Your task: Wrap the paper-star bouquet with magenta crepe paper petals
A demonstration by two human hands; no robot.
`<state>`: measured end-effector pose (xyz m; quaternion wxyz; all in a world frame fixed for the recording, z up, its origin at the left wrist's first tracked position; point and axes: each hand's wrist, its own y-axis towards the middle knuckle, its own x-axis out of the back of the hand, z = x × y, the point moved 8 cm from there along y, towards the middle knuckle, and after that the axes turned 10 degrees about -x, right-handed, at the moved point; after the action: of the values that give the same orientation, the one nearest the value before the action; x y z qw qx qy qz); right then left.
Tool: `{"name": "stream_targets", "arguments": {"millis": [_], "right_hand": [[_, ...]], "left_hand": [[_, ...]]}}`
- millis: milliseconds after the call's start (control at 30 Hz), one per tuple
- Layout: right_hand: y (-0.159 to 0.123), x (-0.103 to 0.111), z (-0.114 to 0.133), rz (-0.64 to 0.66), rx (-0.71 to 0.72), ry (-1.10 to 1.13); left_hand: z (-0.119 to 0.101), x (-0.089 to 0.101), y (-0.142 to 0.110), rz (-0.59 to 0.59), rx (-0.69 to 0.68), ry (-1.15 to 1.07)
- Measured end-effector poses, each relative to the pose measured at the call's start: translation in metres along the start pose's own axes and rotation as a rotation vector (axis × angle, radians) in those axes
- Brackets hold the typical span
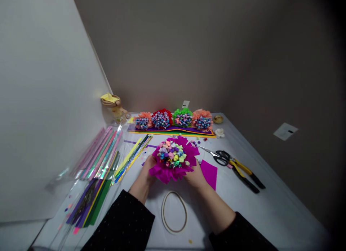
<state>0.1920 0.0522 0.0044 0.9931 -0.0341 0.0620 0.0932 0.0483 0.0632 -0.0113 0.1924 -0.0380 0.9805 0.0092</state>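
Note:
A small bouquet of paper stars (172,155) in many colours, ringed by a ruffled magenta crepe paper wrap (166,174), is in front of me in the head view. From the left side my left hand (150,167) holds the wrap. On the opposite side my right hand (194,175) grips it too. Most fingers of both hands are hidden beneath the paper. Close to the right wrist lies a flat magenta paper sheet (209,174). Nearer to me, between my forearms, a narrow cream-coloured ring (163,215), perhaps a tape roll, rests on the white table.
Scissors (219,158) and yellow-black pliers (244,171) lie at right. Paper strips (132,161) and plastic-sleeved strips (98,153) cover the left. Several finished bouquets (161,120) sit at the back on coloured sheets (173,132). A jar-like container (115,108) stands at back left.

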Motion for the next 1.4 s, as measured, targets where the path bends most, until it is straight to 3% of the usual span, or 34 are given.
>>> {"name": "stream_targets", "arguments": {"millis": [100, 267, 367, 467, 533, 667, 733, 800, 933, 1233, 1400], "right_hand": [[0.001, 0.002, -0.003, -0.024, -0.037, 0.008], [0.001, 0.006, -0.001, -0.055, -0.035, 0.022], [0.002, 0.004, 0.006, -0.03, 0.009, -0.017], [0.003, 0.009, 0.016, -0.094, 0.057, -0.072], [0.004, 0.011, 0.021, -0.117, 0.081, -0.103], [0.009, 0.005, 0.017, -0.055, 0.067, -0.065], [0.01, 0.002, 0.012, -0.017, 0.06, 0.004], [0.011, 0.0, 0.008, 0.015, 0.059, 0.047], [0.012, 0.004, -0.001, 0.017, 0.024, 0.027], [0.012, 0.002, -0.006, 0.079, -0.053, 0.02], [0.018, 0.012, -0.01, -0.037, -0.085, 0.222]], "left_hand": [[0.001, -0.003, -0.005, 0.008, 0.016, -0.047], [-0.021, 0.001, -0.01, 0.0, -0.205, 0.285], [-0.03, -0.003, -0.013, 0.074, -0.307, 0.413], [-0.038, -0.007, -0.015, 0.146, -0.368, 0.423], [-0.051, -0.004, -0.017, 0.099, -0.45, 0.438], [-0.08, 0.008, -0.022, -0.126, -0.628, 0.583], [-0.081, 0.011, -0.02, -0.161, -0.59, 0.646], [-0.074, 0.012, -0.016, -0.122, -0.49, 0.664], [-0.066, 0.014, -0.013, -0.08, -0.383, 0.545], [-0.061, 0.02, -0.009, -0.173, -0.362, 0.247], [-0.069, 0.035, -0.007, -0.254, -0.417, 0.078]]}}
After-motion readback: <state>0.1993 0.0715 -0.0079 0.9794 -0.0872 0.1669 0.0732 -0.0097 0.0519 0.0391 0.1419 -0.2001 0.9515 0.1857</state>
